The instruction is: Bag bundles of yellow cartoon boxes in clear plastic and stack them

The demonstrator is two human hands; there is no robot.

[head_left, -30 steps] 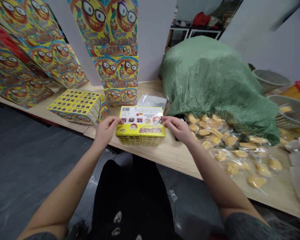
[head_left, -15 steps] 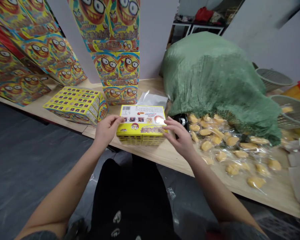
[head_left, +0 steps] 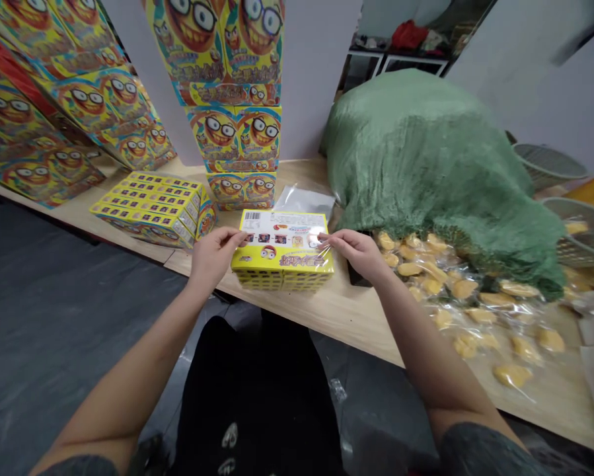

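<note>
A yellow and white printed carton [head_left: 281, 258] stands on the table edge in front of me, its barcode and picture strip facing up. My left hand [head_left: 220, 254] is closed in a pinch at the carton's left end, over the picture strip; what it pinches is too small to make out. At the right end, my right hand [head_left: 353, 251] pinches clear film, which glints by the fingertips and along that edge. Partly behind my right hand is a black object [head_left: 359, 272], mostly hidden. A whitish clear plastic sheet [head_left: 304, 198] lies just behind the carton.
Cartons with cartoon faces stand in a stack [head_left: 242, 139] behind and in piles [head_left: 88, 99] on the left. Another carton [head_left: 148, 208] lies left. A green woven sack [head_left: 435, 152] spills several wrapped yellow pieces [head_left: 462, 287] on the right. Plastic baskets [head_left: 589, 228] sit far right.
My right hand has gone from spread fingers at the carton's right edge to a pinch there, drawn slightly up. My left hand keeps its pinch; the view has shifted slightly.
</note>
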